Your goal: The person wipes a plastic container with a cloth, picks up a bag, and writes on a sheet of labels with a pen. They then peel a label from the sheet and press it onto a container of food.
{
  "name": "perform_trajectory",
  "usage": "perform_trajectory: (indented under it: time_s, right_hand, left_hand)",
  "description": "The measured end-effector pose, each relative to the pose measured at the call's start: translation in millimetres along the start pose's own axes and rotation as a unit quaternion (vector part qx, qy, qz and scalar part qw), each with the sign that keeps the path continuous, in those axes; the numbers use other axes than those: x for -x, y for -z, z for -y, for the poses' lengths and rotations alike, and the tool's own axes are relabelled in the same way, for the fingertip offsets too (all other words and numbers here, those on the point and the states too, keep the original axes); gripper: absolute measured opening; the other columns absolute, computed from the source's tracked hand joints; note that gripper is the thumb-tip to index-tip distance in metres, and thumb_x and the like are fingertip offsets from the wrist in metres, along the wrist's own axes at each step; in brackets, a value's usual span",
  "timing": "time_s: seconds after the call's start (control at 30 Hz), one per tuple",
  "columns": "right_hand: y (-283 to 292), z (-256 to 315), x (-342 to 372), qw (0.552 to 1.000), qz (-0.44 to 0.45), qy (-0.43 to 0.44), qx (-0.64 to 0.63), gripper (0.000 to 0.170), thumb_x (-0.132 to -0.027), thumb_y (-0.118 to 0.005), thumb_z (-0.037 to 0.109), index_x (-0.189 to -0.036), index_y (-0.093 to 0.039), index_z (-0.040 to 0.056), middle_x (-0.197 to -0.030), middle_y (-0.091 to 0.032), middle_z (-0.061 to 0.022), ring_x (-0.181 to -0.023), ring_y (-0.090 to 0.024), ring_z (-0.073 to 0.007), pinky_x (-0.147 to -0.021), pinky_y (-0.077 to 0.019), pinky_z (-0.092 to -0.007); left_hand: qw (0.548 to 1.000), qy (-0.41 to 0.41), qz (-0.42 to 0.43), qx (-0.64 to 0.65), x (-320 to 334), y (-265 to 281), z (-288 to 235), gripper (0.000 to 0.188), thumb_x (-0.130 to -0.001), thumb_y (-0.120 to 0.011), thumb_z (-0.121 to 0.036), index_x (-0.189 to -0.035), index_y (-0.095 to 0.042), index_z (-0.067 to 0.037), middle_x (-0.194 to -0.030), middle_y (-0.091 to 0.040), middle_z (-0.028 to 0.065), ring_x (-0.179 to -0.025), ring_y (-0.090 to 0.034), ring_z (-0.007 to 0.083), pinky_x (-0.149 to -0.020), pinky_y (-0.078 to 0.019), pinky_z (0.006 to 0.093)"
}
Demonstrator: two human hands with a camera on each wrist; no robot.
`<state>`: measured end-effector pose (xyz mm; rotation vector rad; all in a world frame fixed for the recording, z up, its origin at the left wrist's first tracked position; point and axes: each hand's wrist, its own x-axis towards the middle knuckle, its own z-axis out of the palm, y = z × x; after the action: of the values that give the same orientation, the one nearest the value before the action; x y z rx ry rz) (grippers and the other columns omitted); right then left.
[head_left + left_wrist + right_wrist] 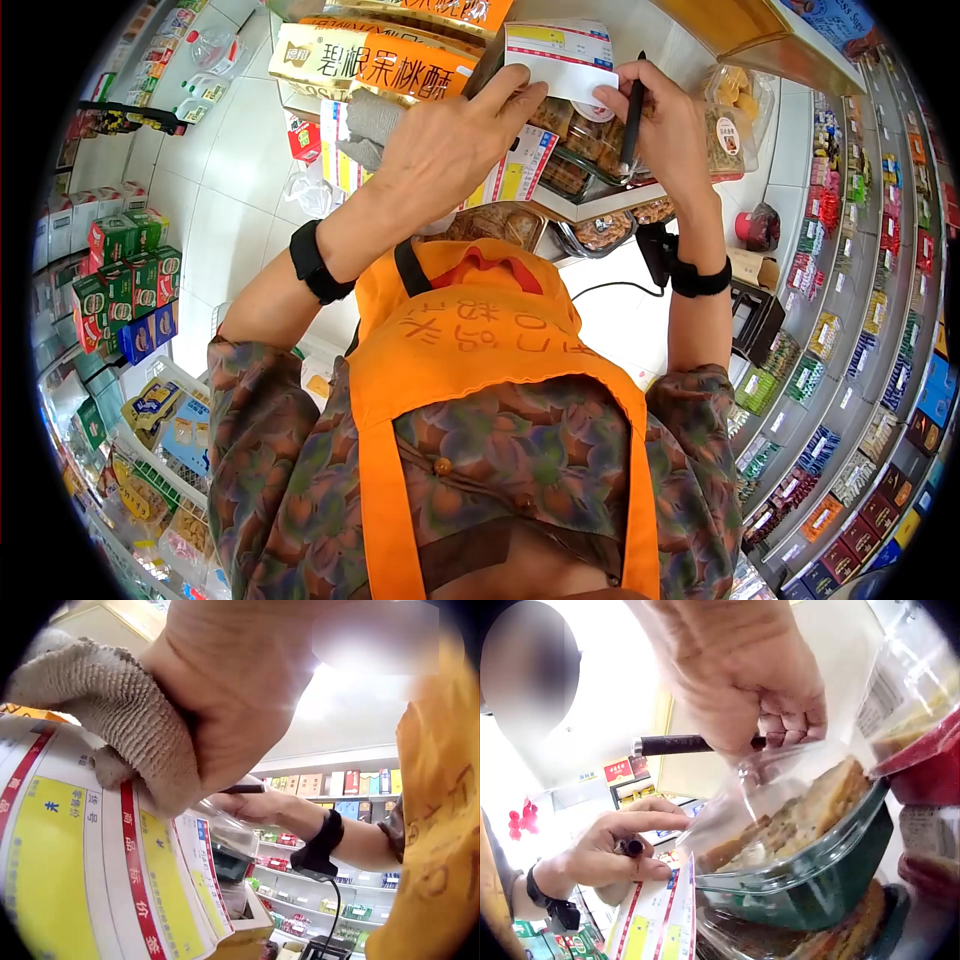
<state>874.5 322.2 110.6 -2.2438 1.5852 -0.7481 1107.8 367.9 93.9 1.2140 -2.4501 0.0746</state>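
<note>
In the head view my left hand (445, 145) pinches the left edge of a folded label card (560, 50). A dark, round-ended thing, perhaps a pen cap, shows between its fingers in the right wrist view. A grey cloth (127, 712) lies against the left hand (232, 682), above label sheets (64, 862) with yellow panels and red strips. My right hand (665, 125) grips a black marker (633, 120), its thumb at the card's right edge. Below the right hand (742, 682) sits a clear-lidded food box (795, 885) on another box.
Orange and gold pastry packs (370, 60) lie behind the left hand. Clear food tubs (730, 140) stand to the right, and more trays (600, 232) sit nearer the body. Stocked shelves (860, 300) line the right side; boxes (125, 270) stand at the left.
</note>
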Motion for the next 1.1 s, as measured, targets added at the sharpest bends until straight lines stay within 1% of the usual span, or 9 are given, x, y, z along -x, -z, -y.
perform_trajectory:
  time_s: [0.07, 0.17, 0.37, 0.57, 0.67, 0.8, 0.87, 1.0, 1.1]
  right_hand:
    - [3, -1, 5, 0.999, -0.021, 0.038, -0.018, 0.019, -0.081, -0.071, 0.017, -0.090, -0.061, 0.0041, -0.071, -0.060, -0.0105, -0.059, -0.058, -0.0246, -0.056, -0.0465, -0.0331]
    - [6, 5, 12, 0.989, -0.057, 0.134, 0.037, 0.012, -0.080, -0.068, 0.008, -0.088, -0.061, 0.0040, -0.074, -0.060, -0.0115, -0.067, -0.060, -0.0277, -0.059, -0.0475, -0.0359]
    - [5, 10, 25, 0.967, -0.067, 0.208, 0.131, 0.016, -0.071, -0.065, -0.001, -0.086, -0.062, 0.0044, -0.078, -0.062, -0.0126, -0.082, -0.061, -0.0323, -0.067, -0.0486, -0.0375]
    - [3, 27, 33, 0.982, -0.055, 0.164, 0.072, 0.012, -0.074, -0.064, -0.001, -0.085, -0.061, 0.0025, -0.084, -0.065, -0.0163, -0.084, -0.062, -0.0345, -0.069, -0.0484, -0.0414]
    - [6, 29, 35, 0.991, -0.015, 0.113, 0.073, 0.011, -0.075, -0.065, 0.002, -0.085, -0.061, 0.0027, -0.083, -0.065, -0.0177, -0.084, -0.062, -0.0359, -0.070, -0.0478, -0.0432]
    - [8, 35, 36, 0.988, -0.007, 0.133, 0.082, 0.010, -0.075, -0.066, 0.004, -0.083, -0.061, 0.0034, -0.081, -0.063, -0.0177, -0.084, -0.060, -0.0364, -0.071, -0.0464, -0.0427]
    - [5, 36, 39, 0.989, -0.010, 0.112, 0.093, 0.009, -0.075, -0.067, 0.004, -0.082, -0.061, 0.0032, -0.078, -0.062, -0.0173, -0.083, -0.059, -0.0364, -0.071, -0.0454, -0.0426]
    - [5, 33, 38, 0.989, -0.010, 0.138, 0.049, 0.008, -0.076, -0.067, 0.005, -0.079, -0.060, 0.0030, -0.075, -0.059, -0.0153, -0.081, -0.057, -0.0357, -0.071, -0.0442, -0.0424]
    - [11, 39, 38, 0.989, 0.001, 0.138, 0.049, 0.010, -0.077, -0.068, 0.007, -0.079, -0.060, 0.0032, -0.077, -0.061, -0.0144, -0.082, -0.057, -0.0346, -0.072, -0.0443, -0.0421]
  left_hand:
    - [1.000, -0.003, 0.002, -0.010, -2, 0, 0, 0.050, -0.075, -0.059, 0.001, -0.124, -0.054, -0.010, -0.117, -0.052, 0.0037, -0.060, -0.061, 0.0211, -0.046, -0.0484, 0.0311]
    - [1.000, -0.010, 0.011, -0.015, -5, 6, 0, 0.049, -0.076, -0.058, -0.001, -0.124, -0.055, -0.013, -0.116, -0.052, 0.0040, -0.059, -0.062, 0.0207, -0.047, -0.0495, 0.0308]
    - [1.000, -0.002, 0.018, -0.015, -9, 9, -3, 0.045, -0.078, -0.057, -0.003, -0.121, -0.058, -0.016, -0.114, -0.052, 0.0045, -0.058, -0.062, 0.0200, -0.049, -0.0508, 0.0307]
    - [1.000, -0.003, 0.012, -0.019, -7, 9, -8, 0.037, -0.077, -0.059, -0.005, -0.114, -0.060, -0.011, -0.115, -0.053, 0.0044, -0.055, -0.062, 0.0204, -0.049, -0.0506, 0.0301]
    - [1.000, -0.001, 0.019, -0.025, -4, 9, -8, 0.036, -0.077, -0.059, -0.005, -0.113, -0.059, -0.007, -0.115, -0.053, 0.0046, -0.055, -0.062, 0.0207, -0.049, -0.0507, 0.0300]
    - [0.999, 0.002, 0.028, -0.018, -1, 8, -7, 0.034, -0.077, -0.058, -0.004, -0.111, -0.059, -0.004, -0.115, -0.054, 0.0048, -0.057, -0.063, 0.0212, -0.049, -0.0508, 0.0306]
    - [1.000, -0.004, 0.023, -0.015, -1, 9, -6, 0.035, -0.077, -0.058, -0.004, -0.112, -0.058, -0.004, -0.112, -0.056, 0.0060, -0.059, -0.063, 0.0218, -0.049, -0.0507, 0.0307]
    - [1.000, -0.003, -0.019, 0.005, -2, 9, -3, 0.037, -0.078, -0.058, -0.005, -0.115, -0.057, -0.006, -0.102, -0.061, 0.0076, -0.060, -0.063, 0.0231, -0.049, -0.0503, 0.0310]
    - [1.000, -0.004, -0.005, -0.021, -9, 13, -7, 0.042, -0.076, -0.059, -0.006, -0.118, -0.056, -0.007, -0.090, -0.064, 0.0084, -0.059, -0.063, 0.0231, -0.048, -0.0498, 0.0305]
